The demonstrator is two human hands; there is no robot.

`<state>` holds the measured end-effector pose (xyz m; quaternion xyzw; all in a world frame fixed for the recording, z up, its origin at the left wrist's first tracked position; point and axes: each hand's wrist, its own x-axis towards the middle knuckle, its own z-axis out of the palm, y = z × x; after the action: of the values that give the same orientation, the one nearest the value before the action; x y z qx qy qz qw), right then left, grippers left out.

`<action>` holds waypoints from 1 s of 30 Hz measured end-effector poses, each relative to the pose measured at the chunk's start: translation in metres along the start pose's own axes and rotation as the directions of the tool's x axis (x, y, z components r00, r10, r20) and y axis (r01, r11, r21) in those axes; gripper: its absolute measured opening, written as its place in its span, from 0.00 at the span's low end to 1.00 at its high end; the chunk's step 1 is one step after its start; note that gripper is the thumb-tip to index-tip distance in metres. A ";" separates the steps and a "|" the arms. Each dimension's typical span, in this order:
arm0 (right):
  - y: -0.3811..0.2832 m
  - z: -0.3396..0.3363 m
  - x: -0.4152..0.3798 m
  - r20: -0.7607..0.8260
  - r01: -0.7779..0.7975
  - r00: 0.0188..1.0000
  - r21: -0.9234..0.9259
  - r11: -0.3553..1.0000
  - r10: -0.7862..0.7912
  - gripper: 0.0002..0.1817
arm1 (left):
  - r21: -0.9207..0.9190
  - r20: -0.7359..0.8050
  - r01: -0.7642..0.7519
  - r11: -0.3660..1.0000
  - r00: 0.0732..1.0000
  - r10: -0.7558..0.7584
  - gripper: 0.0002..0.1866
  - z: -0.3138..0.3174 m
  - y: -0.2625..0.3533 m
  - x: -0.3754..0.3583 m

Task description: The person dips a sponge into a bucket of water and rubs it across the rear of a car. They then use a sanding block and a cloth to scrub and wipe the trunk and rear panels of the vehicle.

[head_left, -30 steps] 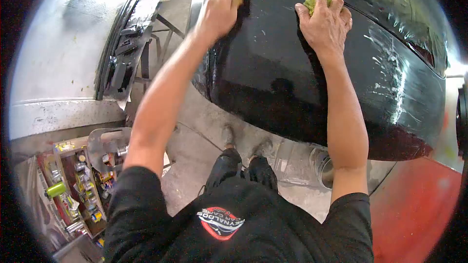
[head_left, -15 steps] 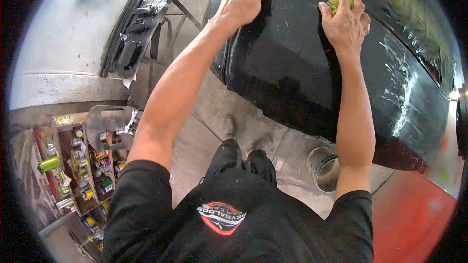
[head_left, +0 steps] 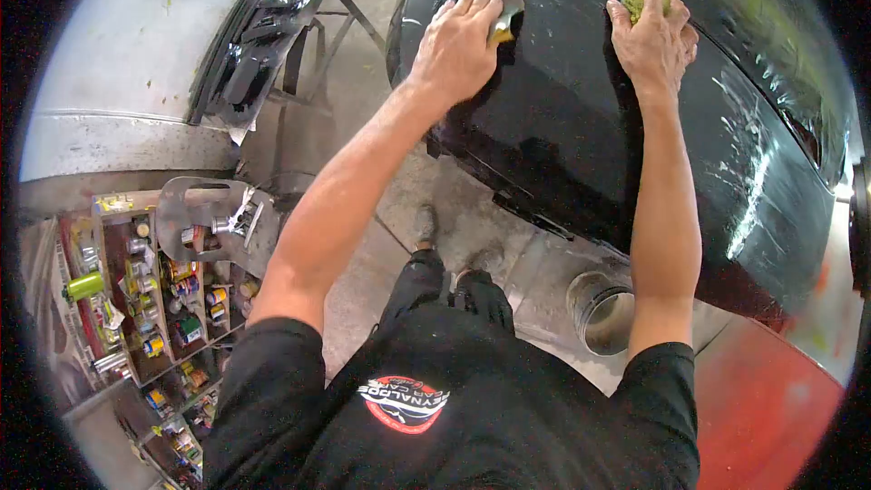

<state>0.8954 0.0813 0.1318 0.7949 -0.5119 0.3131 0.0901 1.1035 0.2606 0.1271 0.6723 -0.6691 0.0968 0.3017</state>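
My left hand [head_left: 458,50] presses on the glossy black car panel [head_left: 553,141], its fingers closed over a thin folded sheet of sandpaper [head_left: 513,7] with a dark face and a yellow one. Part of the sheet is hidden under the palm. Farther right, my right hand [head_left: 655,53] grips a yellow-green sponge [head_left: 646,3] against the same panel. The sponge shows between the spread thumb and fingers. Whitish wet streaks [head_left: 751,181] run down the panel's right side.
A bucket [head_left: 606,316] stands on the concrete floor below the panel. Shelves [head_left: 145,308] packed with cans and bottles are at lower left. A black trim part [head_left: 245,77] lies on a stand at upper left. A red surface [head_left: 771,408] is at lower right.
My left hand has slid with the sandpaper toward me and slightly right along the panel. My right hand, still on the sponge, sits slightly lower and farther right in view.
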 end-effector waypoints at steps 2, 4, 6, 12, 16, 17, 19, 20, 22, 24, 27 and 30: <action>0.001 0.001 0.000 -0.029 0.026 0.999 0.037 0.999 -0.025 0.34 | -0.014 0.010 0.010 1.000 1.000 -0.010 0.23 -0.011 0.017 -0.036; -0.003 0.000 0.000 -0.028 0.010 1.000 0.014 1.000 -0.009 0.34 | -0.049 0.085 0.041 0.998 0.996 -0.037 0.28 -0.042 0.047 -0.101; -0.007 -0.003 -0.002 -0.014 -0.008 1.000 -0.001 1.000 0.008 0.34 | -0.067 0.189 0.032 0.997 0.982 -0.019 0.33 -0.056 0.047 -0.114; -0.011 -0.006 -0.001 0.027 -0.045 0.999 -0.013 0.999 0.045 0.34 | 0.024 0.074 -0.139 0.990 0.988 0.137 0.25 0.030 -0.033 0.054; -0.006 -0.005 -0.006 0.000 -0.014 1.000 0.007 1.000 0.014 0.34 | 0.076 0.091 -0.071 0.995 0.994 0.063 0.24 0.038 -0.023 0.069; -0.007 -0.007 -0.002 0.000 -0.007 1.000 0.015 1.000 0.007 0.34 | 0.027 0.096 -0.077 0.997 0.993 0.075 0.25 0.028 -0.014 0.041; -0.010 -0.008 -0.002 0.011 -0.031 0.999 -0.014 0.999 0.031 0.34 | -0.035 0.077 -0.089 0.995 0.993 0.091 0.29 -0.011 0.017 -0.027; -0.012 -0.008 -0.003 0.018 -0.043 0.999 -0.030 0.999 0.044 0.34 | -0.070 0.146 -0.065 0.995 0.987 0.075 0.29 -0.032 0.030 -0.060; -0.010 -0.006 -0.002 0.037 -0.052 0.998 0.028 0.998 0.051 0.34 | -0.079 0.218 -0.070 0.994 0.972 0.086 0.30 -0.044 0.024 -0.072; -0.011 -0.007 -0.002 0.051 -0.055 0.997 0.056 0.997 0.052 0.34 | -0.030 0.222 -0.124 0.992 0.967 0.127 0.29 -0.031 0.004 -0.050; -0.012 -0.009 -0.002 0.057 -0.066 0.996 0.038 0.997 0.064 0.35 | 0.026 0.105 -0.105 0.994 0.989 0.102 0.20 0.022 -0.046 0.057; -0.006 -0.007 0.003 -0.017 0.019 1.000 0.119 0.993 -0.017 0.29 | 0.089 0.193 0.058 0.994 0.978 -0.074 0.18 0.046 -0.070 0.130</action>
<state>0.8988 0.0851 0.1408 0.8009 -0.4842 0.3487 0.0495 1.1697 0.1213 0.1406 0.7124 -0.6683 0.0479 0.2090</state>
